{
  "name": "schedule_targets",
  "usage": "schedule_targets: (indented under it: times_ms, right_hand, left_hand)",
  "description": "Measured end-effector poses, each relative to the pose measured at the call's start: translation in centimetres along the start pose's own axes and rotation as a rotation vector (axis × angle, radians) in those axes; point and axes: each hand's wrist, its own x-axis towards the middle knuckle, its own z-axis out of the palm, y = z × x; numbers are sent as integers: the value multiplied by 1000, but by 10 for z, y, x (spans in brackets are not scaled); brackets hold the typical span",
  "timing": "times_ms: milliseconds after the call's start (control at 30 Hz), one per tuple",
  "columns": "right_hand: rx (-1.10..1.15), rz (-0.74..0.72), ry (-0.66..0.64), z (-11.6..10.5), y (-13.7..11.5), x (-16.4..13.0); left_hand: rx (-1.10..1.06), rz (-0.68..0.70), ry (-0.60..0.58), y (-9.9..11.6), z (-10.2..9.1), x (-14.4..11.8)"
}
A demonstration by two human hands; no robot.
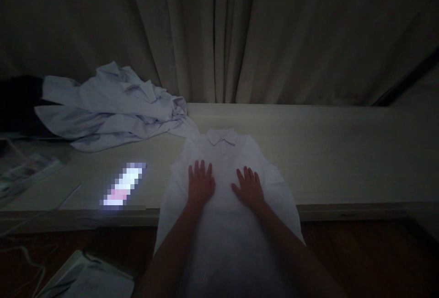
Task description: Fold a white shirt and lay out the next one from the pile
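A white collared shirt [224,225] lies front side up, its collar toward the curtain and its lower part hanging over the near edge of the pale ledge. My left hand [200,183] rests flat on the left of the shirt's chest, fingers spread. On the other side of the button placket, my right hand [248,186] also lies flat with its fingers apart. Neither hand grips the cloth. The shirt's sleeves spread out at both sides, and its bottom hem is hard to make out in the dim light.
A heap of crumpled white shirts [116,106] lies at the back left, beside dark cloth [20,106]. A lit, pixelated phone-like screen [123,186] is on the ledge [343,156]. Curtains [291,37] hang behind. Cables [30,257] and a pale flat object [99,279] are lower left.
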Motion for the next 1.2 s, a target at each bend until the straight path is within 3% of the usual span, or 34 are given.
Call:
schedule_targets:
  times_ms: [1200]
  right_hand:
    - [19,-6,-2,1,1,-1]
  left_hand:
    - [62,-30,9,2,1,-3]
